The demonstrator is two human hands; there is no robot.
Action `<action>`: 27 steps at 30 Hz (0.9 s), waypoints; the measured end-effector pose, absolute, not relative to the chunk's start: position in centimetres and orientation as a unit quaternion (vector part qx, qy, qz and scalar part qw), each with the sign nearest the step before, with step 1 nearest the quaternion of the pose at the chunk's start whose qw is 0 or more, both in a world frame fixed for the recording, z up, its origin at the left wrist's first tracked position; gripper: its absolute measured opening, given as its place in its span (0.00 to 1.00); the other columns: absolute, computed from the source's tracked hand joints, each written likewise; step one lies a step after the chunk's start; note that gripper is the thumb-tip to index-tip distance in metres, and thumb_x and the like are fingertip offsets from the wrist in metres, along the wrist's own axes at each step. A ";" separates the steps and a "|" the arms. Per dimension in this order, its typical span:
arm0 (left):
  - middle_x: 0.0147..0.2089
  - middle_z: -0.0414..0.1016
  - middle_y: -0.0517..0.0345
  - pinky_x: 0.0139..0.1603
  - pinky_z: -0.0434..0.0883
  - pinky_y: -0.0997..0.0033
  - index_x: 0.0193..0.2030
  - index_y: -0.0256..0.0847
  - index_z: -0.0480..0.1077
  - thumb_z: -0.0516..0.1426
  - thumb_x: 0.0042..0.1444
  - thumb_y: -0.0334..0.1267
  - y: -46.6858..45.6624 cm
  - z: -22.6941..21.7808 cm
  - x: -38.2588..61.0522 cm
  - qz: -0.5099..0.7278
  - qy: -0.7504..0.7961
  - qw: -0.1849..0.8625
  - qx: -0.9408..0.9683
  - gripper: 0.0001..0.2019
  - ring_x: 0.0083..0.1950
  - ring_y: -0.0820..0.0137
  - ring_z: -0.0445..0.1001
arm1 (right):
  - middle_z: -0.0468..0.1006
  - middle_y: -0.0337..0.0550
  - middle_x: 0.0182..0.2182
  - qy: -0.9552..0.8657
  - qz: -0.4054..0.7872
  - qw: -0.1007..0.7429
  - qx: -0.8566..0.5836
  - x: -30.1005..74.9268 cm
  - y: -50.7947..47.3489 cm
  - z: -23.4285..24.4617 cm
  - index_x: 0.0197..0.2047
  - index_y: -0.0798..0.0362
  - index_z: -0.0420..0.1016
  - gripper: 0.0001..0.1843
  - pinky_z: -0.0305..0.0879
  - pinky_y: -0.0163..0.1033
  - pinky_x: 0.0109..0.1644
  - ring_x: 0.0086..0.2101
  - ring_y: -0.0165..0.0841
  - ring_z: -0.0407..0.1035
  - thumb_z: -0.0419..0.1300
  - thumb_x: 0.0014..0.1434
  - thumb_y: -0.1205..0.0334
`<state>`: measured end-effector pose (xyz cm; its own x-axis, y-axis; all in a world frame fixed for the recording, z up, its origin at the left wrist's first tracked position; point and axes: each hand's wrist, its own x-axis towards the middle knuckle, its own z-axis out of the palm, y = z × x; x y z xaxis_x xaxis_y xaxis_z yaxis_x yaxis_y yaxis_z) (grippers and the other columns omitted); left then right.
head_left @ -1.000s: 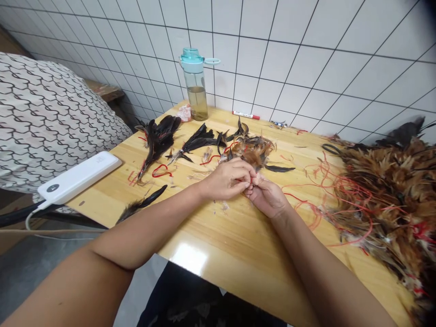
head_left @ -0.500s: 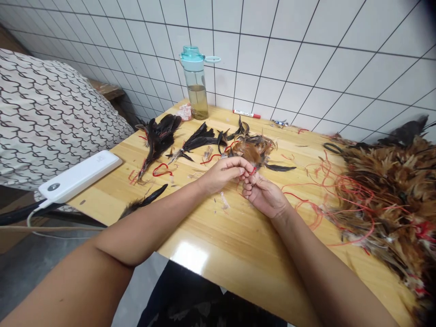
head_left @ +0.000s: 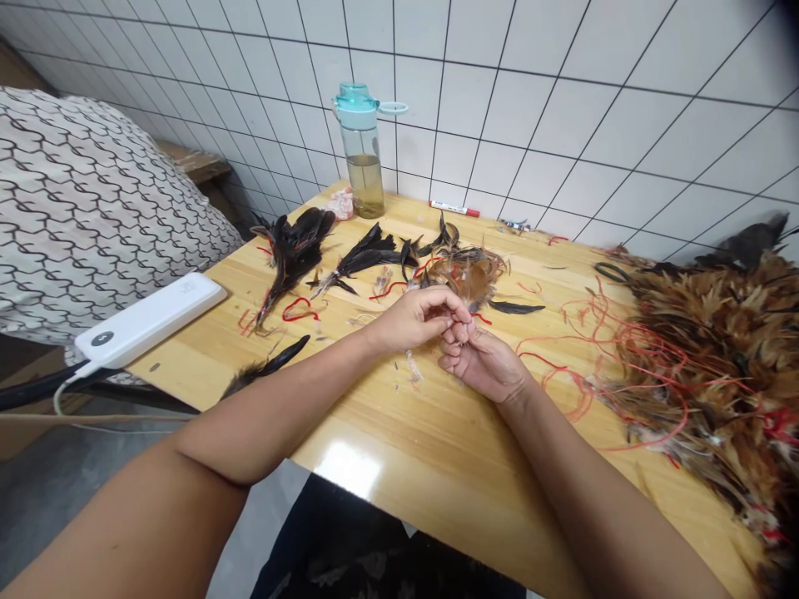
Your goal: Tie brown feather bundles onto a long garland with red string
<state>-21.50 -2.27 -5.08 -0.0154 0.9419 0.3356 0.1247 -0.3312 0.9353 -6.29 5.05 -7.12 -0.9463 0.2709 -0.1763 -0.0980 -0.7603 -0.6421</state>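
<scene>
My left hand and my right hand meet over the middle of the table, fingertips pinched together. A short piece of red string runs between the fingertips, its free end sticking out to the right. Whether anything else is in the pinch is hidden by the fingers. Just beyond them lies a loose pile of brown feathers with red string in it. A single black feather lies to its right.
Black feather bunches lie at the table's left. Brown feathers heap up on the right beside tangled red string. A water bottle and a red-capped marker sit near the tiled wall. A white power bank overhangs the left edge.
The red string's end has come out to the right of the fingertips, where before only a small red bit showed. Both hands stay in nearly the same place.
</scene>
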 end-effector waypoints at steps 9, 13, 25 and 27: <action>0.37 0.77 0.51 0.44 0.71 0.71 0.38 0.36 0.75 0.56 0.59 0.37 -2.1 -4.5 -22.5 0.506 0.455 0.226 0.697 0.08 0.40 0.71 0.76 | 0.63 0.36 0.27 -0.364 0.924 0.079 -0.089 -6.0 5.2 -6.9 0.24 0.54 0.66 0.21 0.57 0.31 0.30 0.27 0.24 0.55 0.69 0.50 0.48; 0.38 0.77 0.52 0.46 0.70 0.72 0.37 0.37 0.75 0.57 0.58 0.35 -2.1 -4.2 -22.9 0.476 0.447 0.197 0.732 0.07 0.42 0.71 0.75 | 0.64 0.36 0.26 -0.406 0.909 0.070 -0.071 -5.9 5.3 -7.1 0.23 0.55 0.68 0.21 0.57 0.31 0.31 0.26 0.24 0.56 0.69 0.49 0.47; 0.38 0.77 0.53 0.45 0.70 0.73 0.38 0.37 0.76 0.57 0.56 0.31 -2.1 -4.2 -23.2 0.448 0.447 0.205 0.746 0.06 0.41 0.72 0.75 | 0.66 0.38 0.25 -0.464 0.881 0.068 -0.060 -5.9 5.5 -7.4 0.22 0.55 0.72 0.21 0.56 0.32 0.31 0.28 0.25 0.59 0.69 0.48 0.46; 0.37 0.77 0.53 0.44 0.70 0.73 0.37 0.37 0.75 0.57 0.56 0.32 -2.1 -4.2 -23.2 0.447 0.451 0.208 0.744 0.05 0.40 0.72 0.75 | 0.66 0.38 0.25 -0.470 0.877 0.069 -0.066 -5.9 5.5 -7.4 0.22 0.55 0.72 0.21 0.57 0.33 0.31 0.28 0.26 0.59 0.70 0.47 0.46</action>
